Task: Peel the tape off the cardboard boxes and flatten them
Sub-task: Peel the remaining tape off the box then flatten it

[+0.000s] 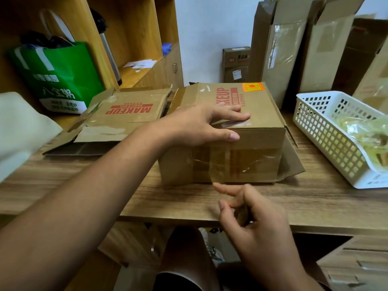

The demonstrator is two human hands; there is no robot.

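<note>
**Markings.** The box (231, 131) stands closed on the desk (105, 185), at centre. Its top carries red print; the left hand (201, 124) covers the first letters, leaving "KEUP" legible. The smaller red line beside it is only partly readable. An orange sticker (253, 87) sits at the far corner of the top; its text is too small to read. To the left, touching the box, lies a flattened box (126, 114) printed "MAKEUP" in red, upside down to the viewer.

**Hands.** The left hand rests on the near top edge of the box. Its grip is released: fingers straight on the top panel, thumb straight against the front face. The right hand (258, 219) is off the box, above the near desk edge. Its grip is clenched on the tape (218, 171), pinched between thumb and curled fingers, index finger extended. The clear strip runs from the front face of the box down to that hand. More tape lies wrinkled across the front panel.

**Surroundings.**
- A white basket (327, 131) stands to the right of the box and holds crumpled clear film.
- A green bag (63, 70) with white Chinese characters stands at the left rear.
- Cardboard sheets (281, 49) lean upright against the wall at the right rear.
- A small carton (236, 64) with a shipping label stands beside them.
- A wooden shelf unit (136, 38) holds a flask (107, 45).
</note>
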